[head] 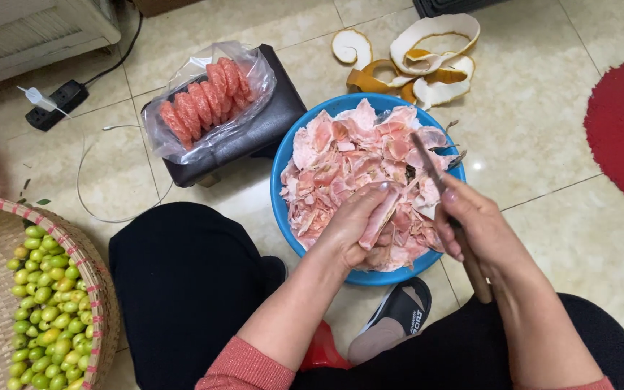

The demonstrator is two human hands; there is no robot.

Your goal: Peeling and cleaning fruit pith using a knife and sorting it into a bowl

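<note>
Pomelo segment clasped in left grip.

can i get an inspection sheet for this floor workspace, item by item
surface: glossy beige tile floor; a person sits low over it.
job's things: blue basin piled with pink peelings; left hand holds a pink fruit segment; right hand holds a knife with a wooden handle.
clutter: peeled segments in a clear plastic bag on a dark stool; thick rind on the floor; woven basket of small green fruit; sandal.
grippers: both hands closed on what they hold.
cables: black power strip with black cord; thin white cable looped on the floor.
surroundings: red mat, white unit top left.
</note>
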